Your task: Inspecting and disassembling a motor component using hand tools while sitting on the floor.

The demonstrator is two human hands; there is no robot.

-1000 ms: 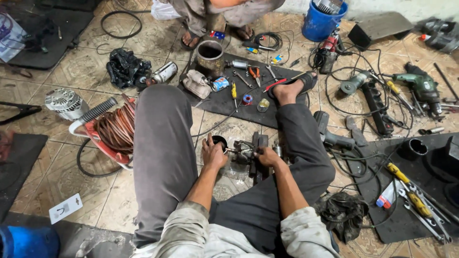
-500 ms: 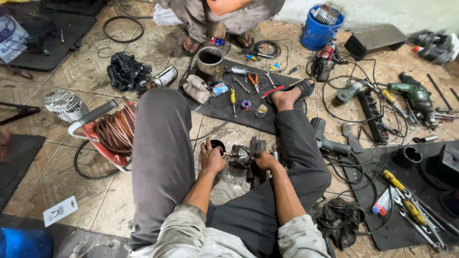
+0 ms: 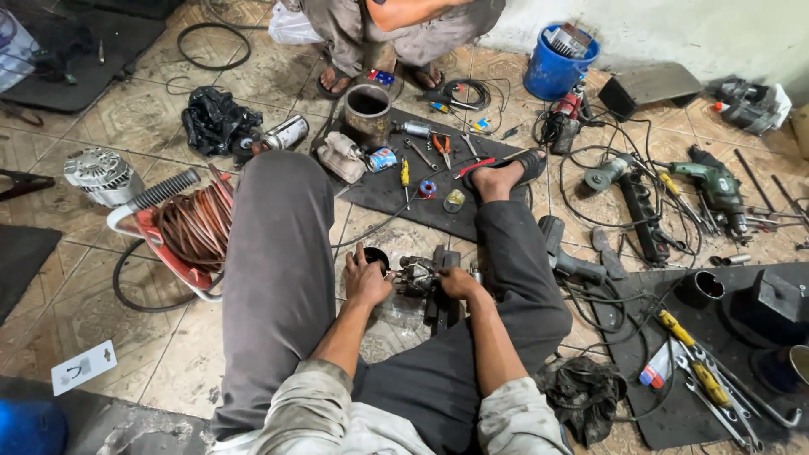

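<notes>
Seen from the head camera, a person sits on a tiled floor with legs spread, so that a small greasy metal motor assembly lies between the knees, within easy reach of both arms. The left hand is curled against the assembly's left side, fingers bent around it beside a dark round part, seemingly steadying it; the right hand is closed on its right end, gripping from above, though what the fingertips pinch is too small to tell. Tools are laid on a black rubber mat just beyond the feet: pliers, a yellow-handled screwdriver and a metal cylinder housing, all close enough to grab without standing. A coil of copper wire rests in a red-framed holder by the left leg. A green power drill and tangled cables lie to the right, a blue bucket stands by the wall, and a second person's sandalled feet face the mat.
</notes>
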